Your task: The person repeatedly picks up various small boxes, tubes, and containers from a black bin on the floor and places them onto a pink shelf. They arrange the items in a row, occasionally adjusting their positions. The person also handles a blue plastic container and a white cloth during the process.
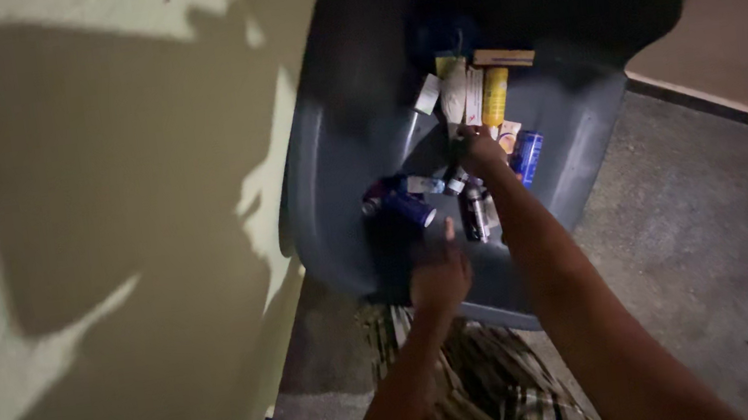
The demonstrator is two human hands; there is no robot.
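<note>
My right hand (480, 152) is down deep in the dark grey tub (342, 147), arm stretched long from approx 5 o'clock of the view toward the middle, b/c the stuff lies at the bottom and I have to reach past the rim to get at it. Fingers are curled in among the pile, touching the small items there, but it's too dim and blurred to say whether they're clenched on anything, so can't tell. My left hand (440, 273) sits at the near rim of the tub, at about 6 o'clock of it, fingers spread and loose, holding nothing; looks like it rests there to steady the tub or me while the other arm reaches. The clutter is heaped w/ no order: a yellow tube (495, 96) and pale flat boxes (455, 91) at approx 12 o'clock from my right hand, a blue packet (527, 157) just beside it at 3 o'clock, a blue can (409, 208) lying on its side at approx 8 o'clock, a dark bottle (474, 214) just below the wrist. The tub stands on the grey floor (725, 241), close against the pale wall (94, 276) at 9 o'clock. Checked cloth (485, 397) shows under my arms, near the bottom edge.
</note>
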